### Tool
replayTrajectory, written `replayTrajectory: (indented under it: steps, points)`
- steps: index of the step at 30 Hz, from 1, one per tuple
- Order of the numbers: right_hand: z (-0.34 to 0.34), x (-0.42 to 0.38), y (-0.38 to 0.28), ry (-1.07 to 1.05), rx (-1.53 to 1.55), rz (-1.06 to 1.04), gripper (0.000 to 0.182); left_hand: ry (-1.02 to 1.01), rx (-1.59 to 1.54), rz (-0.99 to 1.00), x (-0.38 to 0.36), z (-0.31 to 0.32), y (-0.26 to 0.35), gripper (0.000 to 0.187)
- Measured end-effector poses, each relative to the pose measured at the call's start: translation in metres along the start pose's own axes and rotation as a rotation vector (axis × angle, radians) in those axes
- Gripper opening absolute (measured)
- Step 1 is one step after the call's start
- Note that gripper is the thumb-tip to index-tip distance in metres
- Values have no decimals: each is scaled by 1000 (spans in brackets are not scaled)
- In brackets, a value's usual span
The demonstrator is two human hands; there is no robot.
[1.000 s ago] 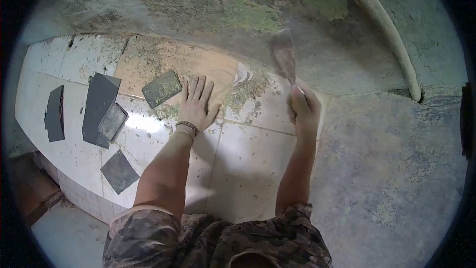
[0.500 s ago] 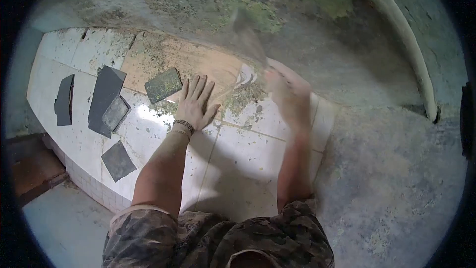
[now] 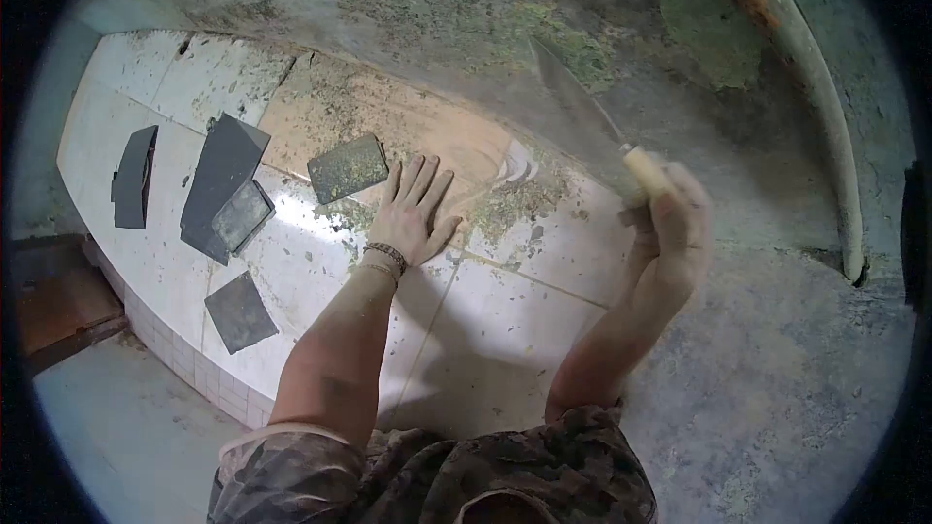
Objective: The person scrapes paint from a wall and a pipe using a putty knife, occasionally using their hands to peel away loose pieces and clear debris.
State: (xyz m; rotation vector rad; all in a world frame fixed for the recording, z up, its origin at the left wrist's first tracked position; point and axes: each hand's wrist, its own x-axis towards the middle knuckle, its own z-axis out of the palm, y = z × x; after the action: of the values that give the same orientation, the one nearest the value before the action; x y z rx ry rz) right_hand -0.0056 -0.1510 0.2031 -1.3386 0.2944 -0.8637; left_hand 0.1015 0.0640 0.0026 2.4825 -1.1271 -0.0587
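My left hand (image 3: 412,218) lies flat with spread fingers on the white tiled surface (image 3: 485,320), at the edge of a bare tan patch (image 3: 408,116). Just beyond its fingertips is a dark rectangular piece (image 3: 348,169) dusted with green-yellow debris. My right hand (image 3: 673,218) is closed round the light handle of a trowel (image 3: 582,107), raised on the right. The trowel's pointed metal blade, slightly blurred, slants up and left in front of the stained wall.
Dark flat pieces (image 3: 225,184) lie on the tiles at the left, with a square one (image 3: 241,312) nearer me. Green crumbs (image 3: 519,196) are scattered by the patch. A pipe (image 3: 835,116) runs down the mottled wall (image 3: 437,10) at the right.
My right hand and the trowel have moved right, and the handle and blade now show more clearly. The view has shifted slightly; my left hand still lies flat by the dark piece.
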Motion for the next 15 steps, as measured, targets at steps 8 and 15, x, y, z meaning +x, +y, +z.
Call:
replayTrajectory:
  steps: [8,15]
  points:
    - [70,66,-4,-143,-349,-861,26,48,-60,-8,-2,1,-2,69]
    - [96,83,-22,-280,223,-714,12,53,-73,-29,-3,0,-1,68]
